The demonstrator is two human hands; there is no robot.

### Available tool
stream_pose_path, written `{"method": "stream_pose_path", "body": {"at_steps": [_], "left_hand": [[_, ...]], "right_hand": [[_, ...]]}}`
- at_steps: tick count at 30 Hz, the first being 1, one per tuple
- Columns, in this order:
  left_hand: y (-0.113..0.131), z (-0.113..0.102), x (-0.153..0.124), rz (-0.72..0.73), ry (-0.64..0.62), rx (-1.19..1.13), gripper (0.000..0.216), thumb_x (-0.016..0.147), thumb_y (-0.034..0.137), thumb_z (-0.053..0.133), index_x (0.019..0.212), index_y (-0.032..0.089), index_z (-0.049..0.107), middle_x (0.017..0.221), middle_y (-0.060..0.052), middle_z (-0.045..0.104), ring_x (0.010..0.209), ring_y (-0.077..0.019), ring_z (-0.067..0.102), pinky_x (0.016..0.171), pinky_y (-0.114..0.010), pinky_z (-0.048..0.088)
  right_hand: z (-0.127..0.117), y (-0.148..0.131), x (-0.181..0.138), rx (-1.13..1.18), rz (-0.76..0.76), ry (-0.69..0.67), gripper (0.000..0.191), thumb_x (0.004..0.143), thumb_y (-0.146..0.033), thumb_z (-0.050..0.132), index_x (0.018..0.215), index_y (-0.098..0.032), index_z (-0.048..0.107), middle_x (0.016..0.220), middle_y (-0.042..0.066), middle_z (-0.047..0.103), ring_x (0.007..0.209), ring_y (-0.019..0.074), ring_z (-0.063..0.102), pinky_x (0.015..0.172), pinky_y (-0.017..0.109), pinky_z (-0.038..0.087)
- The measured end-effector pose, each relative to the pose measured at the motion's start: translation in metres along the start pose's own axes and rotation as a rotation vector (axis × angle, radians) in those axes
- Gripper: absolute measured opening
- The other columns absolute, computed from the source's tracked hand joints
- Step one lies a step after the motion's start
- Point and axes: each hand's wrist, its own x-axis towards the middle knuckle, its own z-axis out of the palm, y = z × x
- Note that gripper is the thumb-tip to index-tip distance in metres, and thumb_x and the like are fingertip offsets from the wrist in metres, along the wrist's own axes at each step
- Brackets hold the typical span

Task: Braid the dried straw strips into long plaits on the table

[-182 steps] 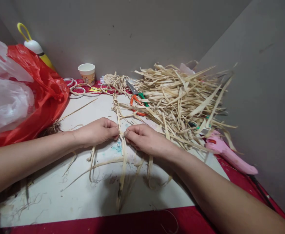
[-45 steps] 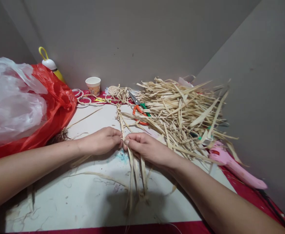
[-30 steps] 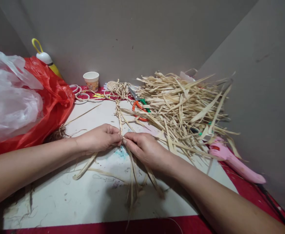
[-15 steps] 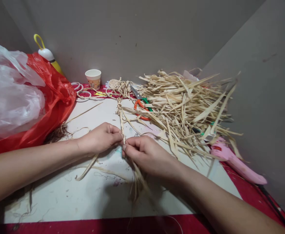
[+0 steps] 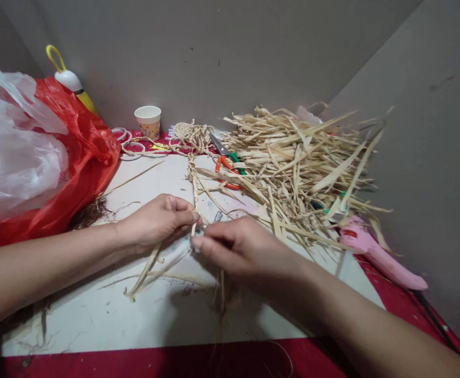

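A thin braid of dry straw-like strips (image 5: 195, 191) runs down the middle of the white board (image 5: 143, 328). My left hand (image 5: 164, 218) pinches the braid near its lower end from the left side. Just below and to the right, my right hand (image 5: 233, 244) is closed with thumb and forefinger on a strip of that braid. Loose strip ends (image 5: 145, 273) hang from under the left hand, and more trail below the right hand, partly hidden by it. Beyond the hands, the braid leads up to a tangle of braided cord (image 5: 196, 134).
A big heap of dry strips (image 5: 296, 157) lies at the right. Scissors (image 5: 227, 170) with orange and green handles rest against it. A pink glue gun (image 5: 383, 257) is at the right edge. A paper cup (image 5: 148, 123) and a red plastic bag (image 5: 92, 152) stand left.
My right hand has shifted slightly left and down across the braid's end. More strip ends now lie to the left, beneath my left hand, which keeps its pinch.
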Motion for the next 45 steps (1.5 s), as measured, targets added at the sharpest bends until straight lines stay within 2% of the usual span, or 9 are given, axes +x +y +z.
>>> {"method": "stream_pose_path", "body": {"at_steps": [4, 7, 10, 16, 20, 30, 37, 40, 45], "left_hand": [[0.007, -0.004, -0.003, -0.014, -0.038, -0.013, 0.016, 0.079, 0.026, 0.057, 0.067, 0.015, 0.056, 0.041, 0.008, 0.034, 0.036, -0.0035, 0.022, 0.038, -0.022, 0.012], [0.008, -0.004, -0.002, -0.003, -0.077, 0.007, 0.018, 0.079, 0.029, 0.058, 0.068, 0.014, 0.057, 0.043, 0.008, 0.033, 0.038, -0.0036, 0.022, 0.039, -0.021, 0.014], [0.007, -0.005, 0.0, 0.02, -0.116, 0.062, 0.023, 0.078, 0.032, 0.06, 0.065, 0.014, 0.055, 0.044, 0.008, 0.033, 0.04, -0.0036, 0.022, 0.04, -0.021, 0.015], [0.008, -0.004, 0.0, 0.019, -0.133, 0.226, 0.021, 0.078, 0.032, 0.059, 0.072, 0.013, 0.061, 0.044, 0.008, 0.032, 0.04, -0.0043, 0.021, 0.039, -0.021, 0.015], [0.011, -0.002, -0.002, 0.11, -0.095, 0.406, 0.02, 0.08, 0.029, 0.054, 0.073, 0.012, 0.063, 0.055, 0.004, 0.049, 0.047, -0.0056, 0.035, 0.045, -0.018, 0.027], [0.011, -0.002, -0.009, 0.415, 0.145, 1.14, 0.025, 0.082, 0.022, 0.045, 0.07, 0.014, 0.065, 0.06, 0.0, 0.059, 0.056, -0.0103, 0.048, 0.055, -0.022, 0.035], [-0.001, 0.006, -0.019, 0.676, 0.323, 1.408, 0.026, 0.086, 0.029, 0.046, 0.073, 0.015, 0.064, 0.067, -0.003, 0.06, 0.057, -0.0109, 0.053, 0.052, -0.023, 0.034], [-0.005, 0.009, -0.022, 0.747, 0.347, 1.56, 0.024, 0.086, 0.024, 0.044, 0.071, 0.015, 0.06, 0.064, -0.002, 0.058, 0.053, -0.011, 0.051, 0.048, -0.023, 0.032], [-0.011, 0.015, -0.026, 0.816, 0.312, 1.782, 0.016, 0.082, 0.014, 0.044, 0.076, 0.015, 0.059, 0.061, -0.002, 0.055, 0.053, -0.0138, 0.054, 0.044, -0.024, 0.035]], "right_hand": [[-0.012, 0.004, 0.008, 0.226, 0.045, 0.302, 0.024, 0.084, -0.035, 0.052, 0.07, -0.017, 0.056, 0.063, 0.002, 0.055, 0.059, 0.0122, 0.047, 0.054, 0.023, 0.034], [-0.005, 0.012, 0.017, 0.375, 0.063, 0.158, 0.019, 0.086, -0.034, 0.05, 0.086, -0.017, 0.057, 0.077, 0.004, 0.061, 0.069, 0.0138, 0.054, 0.06, 0.023, 0.04], [0.006, 0.019, 0.023, 0.477, 0.137, -0.053, 0.031, 0.09, -0.04, 0.04, 0.074, -0.017, 0.051, 0.059, -0.001, 0.05, 0.05, 0.009, 0.044, 0.047, 0.021, 0.035], [0.005, 0.029, 0.026, 0.501, 0.138, -0.141, 0.036, 0.09, -0.041, 0.039, 0.068, -0.016, 0.053, 0.05, -0.005, 0.036, 0.04, 0.0058, 0.029, 0.038, 0.019, 0.022], [0.0, 0.03, 0.028, 0.654, 0.244, -0.256, 0.034, 0.089, -0.036, 0.04, 0.06, -0.018, 0.044, 0.044, -0.007, 0.031, 0.034, 0.0051, 0.023, 0.033, 0.019, 0.016], [0.005, 0.02, 0.027, 0.752, 0.346, -0.161, 0.031, 0.083, -0.017, 0.039, 0.052, -0.017, 0.044, 0.038, -0.007, 0.03, 0.03, 0.0043, 0.023, 0.03, 0.018, 0.015], [0.007, 0.019, 0.025, 0.968, 0.409, -0.176, 0.027, 0.084, -0.02, 0.041, 0.057, -0.017, 0.045, 0.039, -0.009, 0.024, 0.033, 0.0038, 0.014, 0.031, 0.016, 0.011], [0.007, 0.017, 0.024, 1.054, 0.439, -0.201, 0.035, 0.085, -0.022, 0.041, 0.051, -0.019, 0.032, 0.04, -0.009, 0.021, 0.035, 0.0033, 0.012, 0.032, 0.016, 0.008], [0.007, 0.015, 0.023, 1.095, 0.493, -0.193, 0.04, 0.088, -0.021, 0.038, 0.049, -0.02, 0.029, 0.038, -0.009, 0.022, 0.034, 0.0031, 0.011, 0.032, 0.016, 0.007]]}}
